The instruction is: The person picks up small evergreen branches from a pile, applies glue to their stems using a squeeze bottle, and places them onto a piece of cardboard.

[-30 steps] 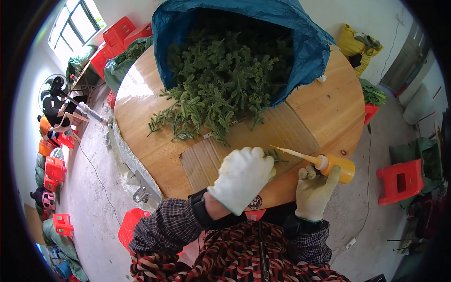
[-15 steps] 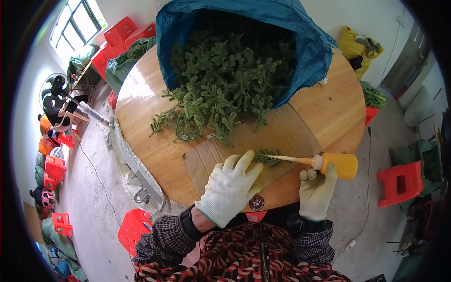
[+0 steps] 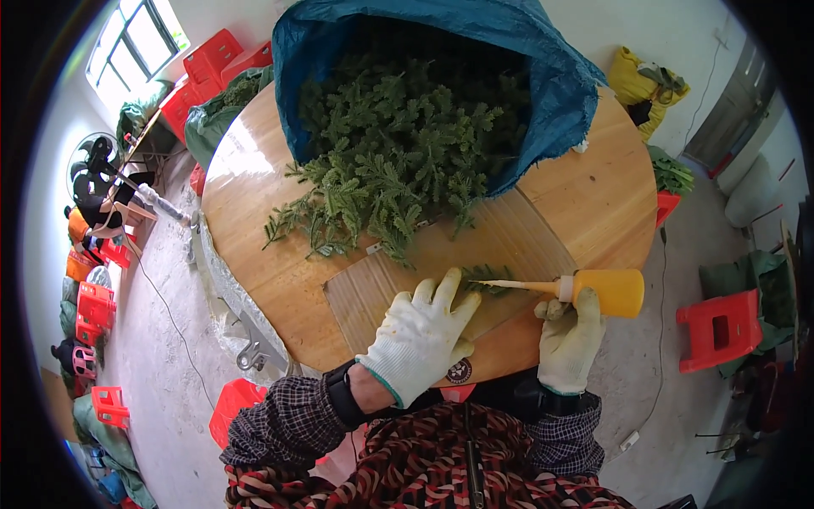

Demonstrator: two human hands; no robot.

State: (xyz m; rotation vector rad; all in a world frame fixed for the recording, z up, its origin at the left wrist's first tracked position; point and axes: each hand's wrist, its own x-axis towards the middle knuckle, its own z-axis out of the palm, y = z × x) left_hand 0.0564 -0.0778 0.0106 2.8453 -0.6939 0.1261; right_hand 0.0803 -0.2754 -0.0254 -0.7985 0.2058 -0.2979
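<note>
My left hand (image 3: 415, 335), in a white knit glove, is over the near side of a tape-covered cardboard sheet (image 3: 352, 284). Its fingertips meet the left end of a short green fir sprig (image 3: 489, 276); the grip itself is hidden under the fingers. A yellow squeeze bottle (image 3: 617, 293) with a long, pale tapered nozzle lies tilted almost level in my gloved right hand (image 3: 570, 343), its fingers round the neck and lower side. The nozzle points left along the sprig, its tip close to my left fingers. Whether the tip touches the sprig, I cannot tell.
A blue sack (image 3: 564, 110) spills a heap of fir branches (image 3: 390, 161) over the far side of the round wooden table (image 3: 615, 195). Red stools (image 3: 721, 331) stand on both sides. At left are a fan (image 3: 93, 165) and a cable on the floor.
The bottle has come more level, its body raised slightly. My left hand and the sprig have shifted a little up and to the right.
</note>
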